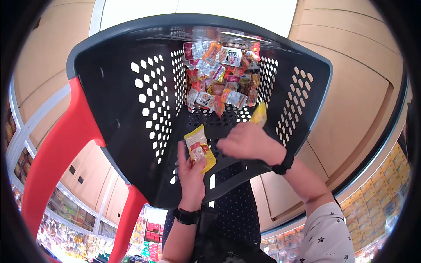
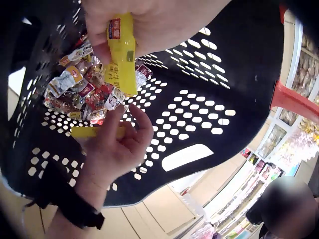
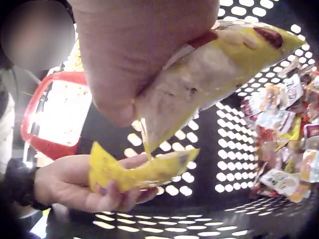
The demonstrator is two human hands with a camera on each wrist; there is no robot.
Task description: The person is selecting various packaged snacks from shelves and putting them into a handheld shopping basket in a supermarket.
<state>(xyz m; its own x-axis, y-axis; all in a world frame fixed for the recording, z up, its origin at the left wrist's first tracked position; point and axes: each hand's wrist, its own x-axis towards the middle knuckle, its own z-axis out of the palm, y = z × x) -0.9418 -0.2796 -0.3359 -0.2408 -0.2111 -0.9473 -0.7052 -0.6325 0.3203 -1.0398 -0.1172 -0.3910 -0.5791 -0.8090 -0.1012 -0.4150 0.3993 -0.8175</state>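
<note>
My left hand (image 1: 191, 177) holds a yellow and white snack packet (image 1: 199, 149), thumb over its front, near the close side of a large black basket (image 1: 118, 92). In the right wrist view this packet (image 3: 124, 172) bends across the fingers. My right hand (image 1: 247, 142) grips a second yellow packet (image 1: 259, 115), which sticks out beyond the knuckles. Seen from the right wrist, that packet (image 3: 204, 74) is plump, with a clear, pale middle. Both hands are inside the basket, close to each other. A pile of small snack packets (image 1: 215, 76) lies against the basket's far end.
Red handle arms (image 1: 57, 144) rise at the basket's left. Holes pierce its walls and floor. Light wooden cabinets (image 1: 346, 87) flank it, with stocked shelves (image 1: 74, 206) at the lower left and rows of yellow packs (image 1: 377, 197) at the right.
</note>
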